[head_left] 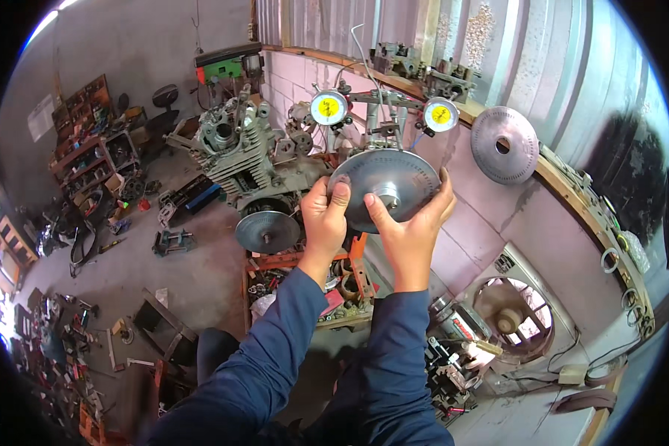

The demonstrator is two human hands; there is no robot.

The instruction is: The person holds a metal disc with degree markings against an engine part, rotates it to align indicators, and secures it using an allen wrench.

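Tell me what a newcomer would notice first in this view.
Likely the shiny metal disc near the centre, with the left hand and right hand gripping it. Just above are two yellow-faced dial gauges. A similar disc shows against the wall to the right.

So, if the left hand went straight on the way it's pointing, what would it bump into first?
The metal disc, which the left hand already touches at its edge. Past that, the left yellow-faced dial gauge looks roughly in line, though depth is hard to judge.
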